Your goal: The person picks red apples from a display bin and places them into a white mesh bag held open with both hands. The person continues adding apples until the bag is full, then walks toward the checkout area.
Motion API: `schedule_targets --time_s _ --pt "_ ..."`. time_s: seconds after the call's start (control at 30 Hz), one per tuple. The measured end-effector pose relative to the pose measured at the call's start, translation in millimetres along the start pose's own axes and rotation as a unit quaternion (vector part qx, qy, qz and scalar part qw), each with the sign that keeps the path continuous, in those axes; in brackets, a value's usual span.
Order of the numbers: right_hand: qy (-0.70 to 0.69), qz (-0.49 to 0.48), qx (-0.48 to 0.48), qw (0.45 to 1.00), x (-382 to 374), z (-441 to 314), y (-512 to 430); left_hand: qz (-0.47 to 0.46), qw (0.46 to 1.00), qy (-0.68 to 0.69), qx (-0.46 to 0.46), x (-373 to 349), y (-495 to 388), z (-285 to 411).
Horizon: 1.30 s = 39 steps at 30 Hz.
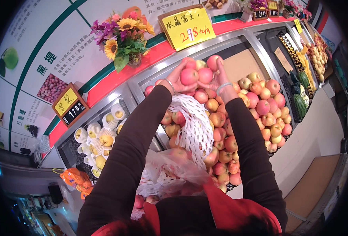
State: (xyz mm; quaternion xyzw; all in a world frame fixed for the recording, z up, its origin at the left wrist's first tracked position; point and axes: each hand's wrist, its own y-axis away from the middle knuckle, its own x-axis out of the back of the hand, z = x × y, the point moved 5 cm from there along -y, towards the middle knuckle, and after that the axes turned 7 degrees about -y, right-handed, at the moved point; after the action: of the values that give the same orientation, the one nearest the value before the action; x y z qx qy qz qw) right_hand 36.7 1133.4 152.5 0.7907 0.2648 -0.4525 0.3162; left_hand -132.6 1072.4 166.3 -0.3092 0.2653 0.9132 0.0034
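Both hands are raised together at the upper part of the apple bin, around a cluster of several red apples (189, 76). My left hand (176, 77) cups the cluster from the left side. From the right, my right hand (219, 77) reaches round it, its fingers against an apple (213, 62) at the top. Below the hands, a white foam net (196, 121) drapes over the piled apples (218, 119). A clear plastic bag (174, 165) lies nearer my body, with apples and more white foam netting showing through and beside it.
Pears in foam sleeves (98, 138) fill a bin at left. More apples (265, 106) are heaped at right, beyond them watermelons (299, 106). A metal divider (259, 53), a flower pot (134, 59) and a yellow price sign (188, 29) stand behind. An orange bag (77, 180) hangs lower left.
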Motion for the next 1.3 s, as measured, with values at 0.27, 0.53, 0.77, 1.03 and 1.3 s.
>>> schedule_targets --time_s 0.27,0.53,0.77,1.03,1.3 --pt "0.172 0.137 0.045 0.974 14 -4 -9 0.131 0.974 0.066 -0.173 35 76 -10" --pt "0.813 -0.045 0.278 0.51 -18 148 160 0.059 0.944 -0.259 -0.193 -4 377 -121" --pt "0.609 0.024 0.359 0.707 -65 150 170 0.138 0.963 -0.16 -0.165 3 460 -232" --pt "0.608 -0.539 0.142 0.566 -231 329 350 0.468 0.762 -0.266 -0.361 32 562 -225" --pt "0.649 -0.414 -0.019 0.638 -165 327 342 0.755 0.148 -0.318 -0.554 10 741 -231"
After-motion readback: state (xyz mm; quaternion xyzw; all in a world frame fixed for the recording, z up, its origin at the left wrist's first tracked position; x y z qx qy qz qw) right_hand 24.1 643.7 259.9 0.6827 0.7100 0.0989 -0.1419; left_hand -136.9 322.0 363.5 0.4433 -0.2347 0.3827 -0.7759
